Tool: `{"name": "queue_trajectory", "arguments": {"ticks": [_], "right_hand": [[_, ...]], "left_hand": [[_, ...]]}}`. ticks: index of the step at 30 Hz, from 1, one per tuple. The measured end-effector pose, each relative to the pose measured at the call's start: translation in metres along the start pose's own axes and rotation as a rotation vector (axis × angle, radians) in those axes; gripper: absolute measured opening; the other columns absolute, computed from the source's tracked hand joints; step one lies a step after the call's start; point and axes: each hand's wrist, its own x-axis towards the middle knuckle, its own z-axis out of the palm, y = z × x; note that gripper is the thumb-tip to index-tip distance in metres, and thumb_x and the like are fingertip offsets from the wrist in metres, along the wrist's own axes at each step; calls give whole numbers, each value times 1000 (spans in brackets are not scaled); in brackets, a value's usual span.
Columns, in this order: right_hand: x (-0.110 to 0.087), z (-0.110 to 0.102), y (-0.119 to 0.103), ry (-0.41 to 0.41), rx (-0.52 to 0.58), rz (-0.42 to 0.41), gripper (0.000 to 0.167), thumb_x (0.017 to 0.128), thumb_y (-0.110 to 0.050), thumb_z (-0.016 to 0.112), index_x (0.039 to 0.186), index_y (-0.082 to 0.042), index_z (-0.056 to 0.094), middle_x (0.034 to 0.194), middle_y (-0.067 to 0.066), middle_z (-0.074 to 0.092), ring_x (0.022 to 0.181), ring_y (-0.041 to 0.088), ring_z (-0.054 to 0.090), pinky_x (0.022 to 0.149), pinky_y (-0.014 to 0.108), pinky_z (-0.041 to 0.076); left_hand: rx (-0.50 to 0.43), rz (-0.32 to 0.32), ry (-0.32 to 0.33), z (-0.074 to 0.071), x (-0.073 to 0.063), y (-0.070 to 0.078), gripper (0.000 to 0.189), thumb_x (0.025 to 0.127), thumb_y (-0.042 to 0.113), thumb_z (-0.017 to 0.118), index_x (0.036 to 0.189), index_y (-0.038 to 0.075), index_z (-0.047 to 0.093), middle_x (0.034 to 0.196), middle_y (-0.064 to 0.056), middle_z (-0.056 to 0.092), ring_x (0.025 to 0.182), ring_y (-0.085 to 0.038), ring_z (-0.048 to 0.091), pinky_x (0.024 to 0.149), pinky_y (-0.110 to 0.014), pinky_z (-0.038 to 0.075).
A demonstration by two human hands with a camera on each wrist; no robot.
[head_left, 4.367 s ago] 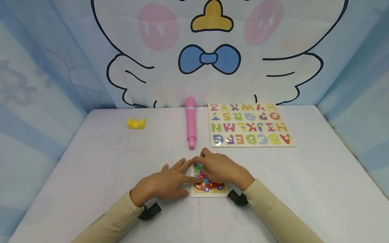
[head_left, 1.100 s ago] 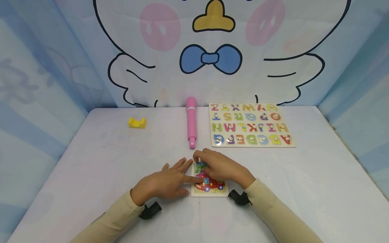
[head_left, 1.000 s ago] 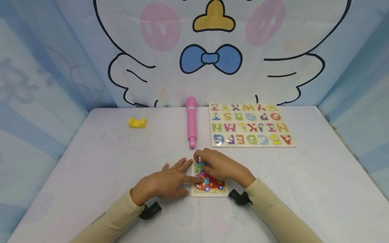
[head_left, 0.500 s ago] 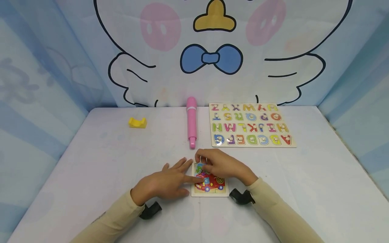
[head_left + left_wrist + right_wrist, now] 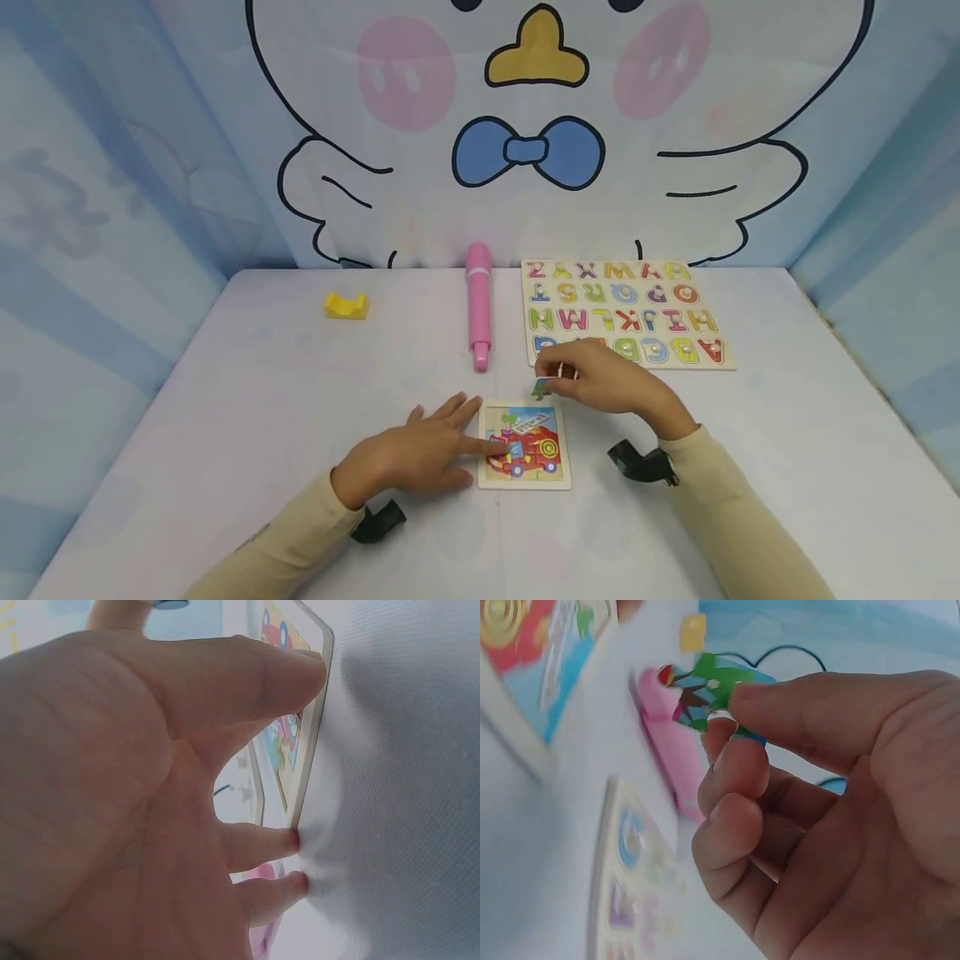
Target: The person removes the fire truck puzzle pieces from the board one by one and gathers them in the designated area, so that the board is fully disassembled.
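My right hand (image 5: 607, 379) pinches a small jigsaw piece (image 5: 716, 686) between thumb and fingertips, raised just beyond the puzzle. Green foliage, a brown trunk and some blue show on the piece. Below it lies a small framed jigsaw puzzle (image 5: 551, 471) with a red fire truck and a white ladder. Bare wood-coloured backing shows at its upper left. My left hand (image 5: 416, 454) lies spread beside the frame's left edge, with the index finger stretched across the picture. In the left wrist view, the thumb (image 5: 292, 675) rests along the edge of the frame.
A wooden alphabet board (image 5: 720, 363) lies at the back right, partly behind my right hand. A pink pen-shaped toy (image 5: 478, 308) lies at the back middle. Farther left sits a small yellow block (image 5: 347, 307). A cartoon-printed cloth (image 5: 420, 217) hangs behind the white table.
My right hand has lifted a jigsaw piece from the puzzle's upper left and moved right and away with it. The left hand has kept its place on the puzzle.
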Motion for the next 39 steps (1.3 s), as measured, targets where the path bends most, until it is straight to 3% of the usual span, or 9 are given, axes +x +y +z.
{"name": "queue_trajectory", "arguments": {"ticks": [4,9,20,39], "right_hand": [[-14,-9,14,20,8,98,5,97,-8,68,95,-12,71,83,-4,62,80,17,56,69,31,48],[-29,-4,33,21,24,183,5,96,-9,70,92,-11,68,80,-3,58,79,17,53,68,29,44],[-25,8,48,70,-70,134,10,91,-1,72,89,-8,65,80,-4,59,77,16,53,69,31,46],[-22,14,32,70,-293,247,5,92,-5,74,93,-9,70,86,0,61,80,18,53,75,38,49]], "left_hand": [[4,-10,-2,2,1,1,55,97,29,71,146,47,53,169,-10,20,157,-35,9,114,-73,18],[-3,-17,-1,4,0,2,55,96,29,72,146,46,54,169,-10,21,157,-34,9,115,-71,18],[2,-3,13,1,-1,2,57,96,27,71,147,45,54,170,-11,19,157,-35,9,114,-72,18],[-6,-9,16,1,-1,2,56,96,28,71,146,47,54,170,-10,20,157,-33,9,115,-71,18]]}}
